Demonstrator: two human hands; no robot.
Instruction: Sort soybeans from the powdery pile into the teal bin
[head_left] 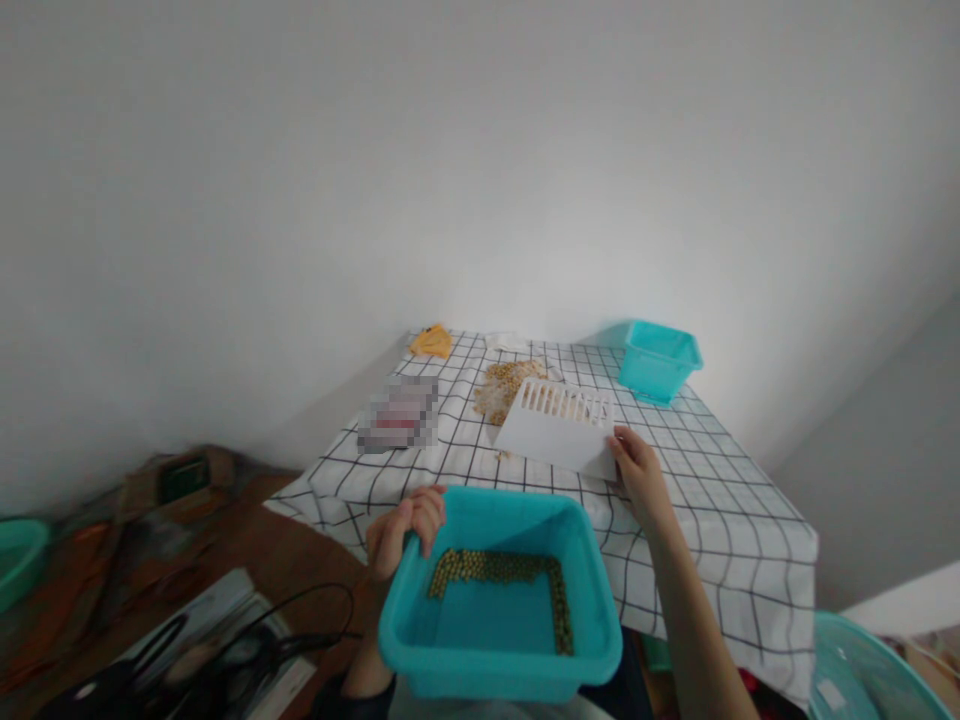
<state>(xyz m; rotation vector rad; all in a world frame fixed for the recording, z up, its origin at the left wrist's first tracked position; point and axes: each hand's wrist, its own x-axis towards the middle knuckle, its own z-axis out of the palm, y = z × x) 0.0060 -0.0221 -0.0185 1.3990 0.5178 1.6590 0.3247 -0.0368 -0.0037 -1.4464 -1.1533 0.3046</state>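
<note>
My left hand [409, 525] is closed over the left rim of a turquoise plastic basin [495, 675], which sits low in front of me at the table's near edge. Small greenish beans [499, 567] lie in a band along the basin's far and side floor. In my right hand [636, 465] is the right end of a white slotted board [559, 435], tilted over the table, its row of slots toward the far side. Beyond the board spreads a heap of pale yellow beans or grains [510, 382] on the cloth. Some grains show through the slots.
A white checked cloth covers the table [720, 470]. Another turquoise basket [660, 360] stands at the back right, an orange cloth [432, 341] at the back left. A blurred-out item [399, 415] lies left. Cables [277, 645] and boxes [180, 480] are on the floor at left.
</note>
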